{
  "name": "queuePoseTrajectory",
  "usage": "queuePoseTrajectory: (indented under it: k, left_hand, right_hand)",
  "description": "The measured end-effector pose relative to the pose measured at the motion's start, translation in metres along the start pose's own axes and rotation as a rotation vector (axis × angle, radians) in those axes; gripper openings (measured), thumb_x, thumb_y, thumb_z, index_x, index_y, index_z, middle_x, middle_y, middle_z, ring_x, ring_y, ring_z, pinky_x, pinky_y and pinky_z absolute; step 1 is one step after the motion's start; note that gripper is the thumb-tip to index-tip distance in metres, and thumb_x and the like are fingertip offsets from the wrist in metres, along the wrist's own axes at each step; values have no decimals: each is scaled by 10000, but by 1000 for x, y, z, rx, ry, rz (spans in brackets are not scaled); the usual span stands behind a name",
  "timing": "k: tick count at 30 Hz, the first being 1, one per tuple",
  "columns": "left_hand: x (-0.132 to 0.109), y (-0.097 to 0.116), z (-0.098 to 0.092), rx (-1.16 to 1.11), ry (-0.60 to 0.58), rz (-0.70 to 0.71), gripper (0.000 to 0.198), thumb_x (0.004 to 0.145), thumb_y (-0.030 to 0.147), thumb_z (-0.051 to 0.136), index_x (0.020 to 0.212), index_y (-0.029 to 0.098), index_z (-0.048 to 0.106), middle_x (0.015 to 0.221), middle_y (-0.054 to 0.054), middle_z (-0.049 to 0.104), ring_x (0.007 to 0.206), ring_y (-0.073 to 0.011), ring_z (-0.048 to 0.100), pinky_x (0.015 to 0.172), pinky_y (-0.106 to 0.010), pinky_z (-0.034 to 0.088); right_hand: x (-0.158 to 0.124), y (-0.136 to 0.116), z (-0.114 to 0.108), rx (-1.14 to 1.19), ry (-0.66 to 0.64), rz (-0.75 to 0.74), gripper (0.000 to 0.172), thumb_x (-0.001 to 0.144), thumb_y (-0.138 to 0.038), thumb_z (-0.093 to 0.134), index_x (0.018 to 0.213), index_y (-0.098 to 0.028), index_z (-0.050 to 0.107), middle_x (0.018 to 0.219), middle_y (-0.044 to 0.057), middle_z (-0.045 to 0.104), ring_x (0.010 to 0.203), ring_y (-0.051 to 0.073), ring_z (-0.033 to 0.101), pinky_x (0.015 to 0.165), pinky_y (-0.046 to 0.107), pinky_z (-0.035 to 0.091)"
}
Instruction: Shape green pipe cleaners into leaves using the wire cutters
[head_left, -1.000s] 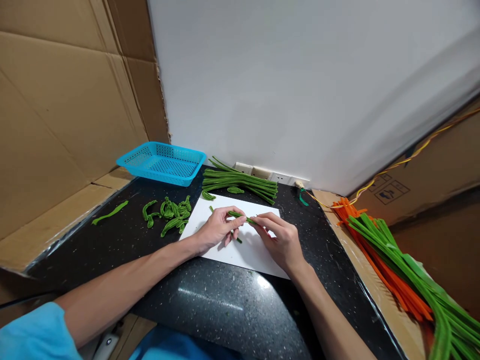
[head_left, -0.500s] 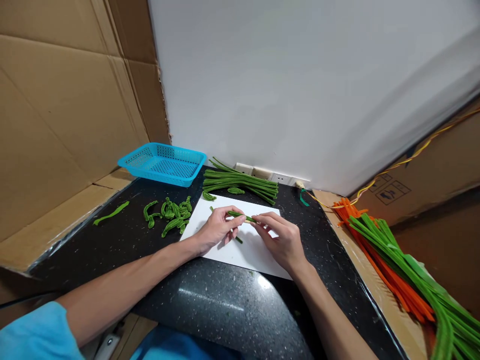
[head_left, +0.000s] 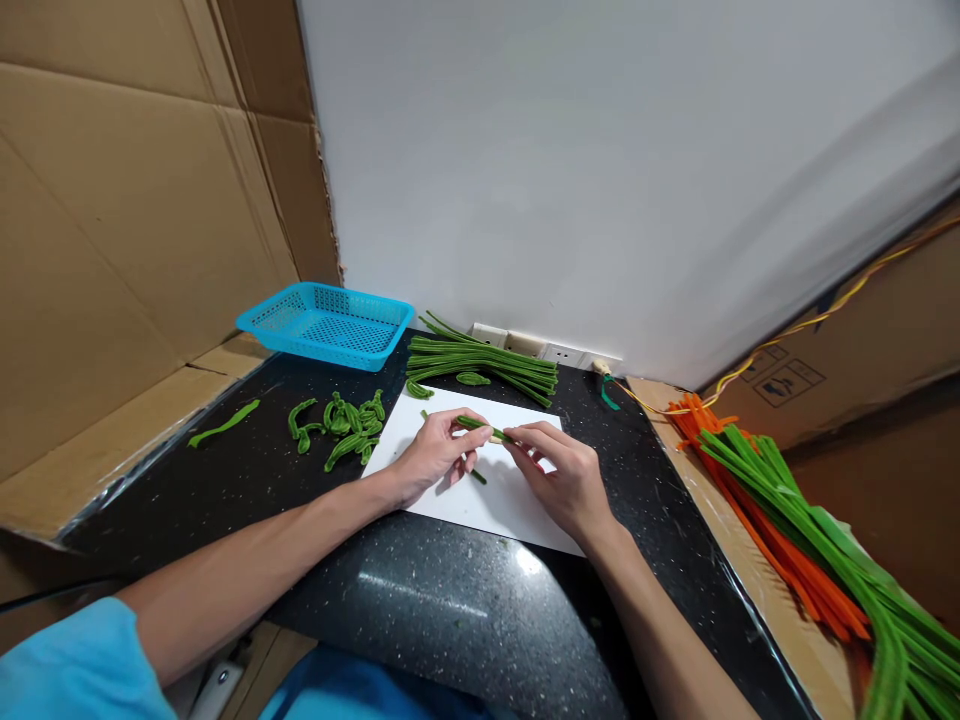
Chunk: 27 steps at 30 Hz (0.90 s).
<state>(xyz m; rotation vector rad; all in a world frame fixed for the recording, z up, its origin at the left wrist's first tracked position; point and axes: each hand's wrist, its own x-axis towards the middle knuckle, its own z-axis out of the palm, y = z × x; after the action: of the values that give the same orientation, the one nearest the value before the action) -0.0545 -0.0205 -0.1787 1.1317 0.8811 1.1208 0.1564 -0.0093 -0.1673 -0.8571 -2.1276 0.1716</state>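
Between my two hands is a short dark green pipe cleaner piece, apparently folded or doubled. My left hand pinches its left part between thumb and fingers. The fingertips of my right hand are closed on its right end. Both hands are over a white sheet. Another green pipe cleaner shows below my left hand, mostly hidden by it. At the sheet's far edge are a small curled green piece and a leaf-shaped loop.
Behind the sheet lies a bundle of green pipe cleaners. To the left are a heap of bent green pieces, a single light green strip and a blue basket. Orange stems and bright green stems lie at right, near wall sockets.
Almost nothing differs. Both hands keep their grip on the green piece, and the view has shifted very slightly.
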Motion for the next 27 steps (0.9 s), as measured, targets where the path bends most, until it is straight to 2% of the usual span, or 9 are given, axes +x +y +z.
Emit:
queuePoseTrajectory:
  k: [4,8,11,15,17,19,22,25,27]
  left_hand:
    - [1,1,2,-48,47,-15,509,810,605,822,852,148,603,555,37,584,389,-58,469,340,-150,362]
    - [3,0,2,-30,56,-10,517,826,616,805,874,147,593,533,31,600,343,-50,442,334,-155,363]
    - [4,0,1,-20,47,-10,521,839,623,790,893,145,592,569,6,622,387,-93,542,334,-169,402]
    - [3,3,2,-71,27,-13,486,834,568,803,925,143,586,872,-99,732,534,-161,694,344,-210,485]
    - [2,5,2,-85,8,-19,440,860,525,778,938,131,597,1065,-159,742,563,-163,722,354,-217,506]
    - [2,5,3,-89,-2,-26,399,887,491,743,947,122,606,1143,-182,730,570,-163,733,360,-218,513]
    - [2,3,2,-94,18,-25,345,890,448,721,964,140,585,1069,-131,722,548,-163,722,351,-227,509]
    - [3,1,1,-79,37,-16,313,892,426,708,981,156,576,914,-43,669,501,-128,667,331,-202,467]
    - [4,-1,0,-64,38,-15,330,912,455,694,1003,154,594,837,-6,623,472,-95,614,325,-173,425]
  right_hand:
    - [0,1,-1,-18,-11,-5,170,1048,-255,599,1007,-224,761,948,58,787,757,167,739,625,258,571]
    - [0,1,0,-4,-19,9,150,1037,-232,606,985,-221,746,934,45,778,739,156,720,627,256,551]
    - [1,1,0,-12,-49,46,142,1031,-221,600,994,-223,737,964,37,777,741,149,714,660,263,543]
    - [5,6,-11,-212,-86,170,143,1023,-277,610,973,-244,740,984,24,777,769,174,726,655,289,504]
    - [7,12,-22,-323,-140,235,168,1010,-383,644,985,-253,747,978,31,771,802,206,732,658,307,485]
    - [7,20,-33,-397,-231,251,261,969,-500,686,1020,-252,747,960,47,757,830,239,725,655,323,470]
    - [4,30,-45,-424,-380,256,411,907,-638,711,1019,-243,714,919,50,726,837,259,705,662,337,461]
    - [0,32,-47,-402,-457,272,495,892,-726,675,1012,-246,654,934,44,695,848,254,694,671,335,471]
    - [-3,30,-46,-397,-495,277,553,868,-764,674,1074,-254,624,1010,56,680,878,262,696,646,330,474]
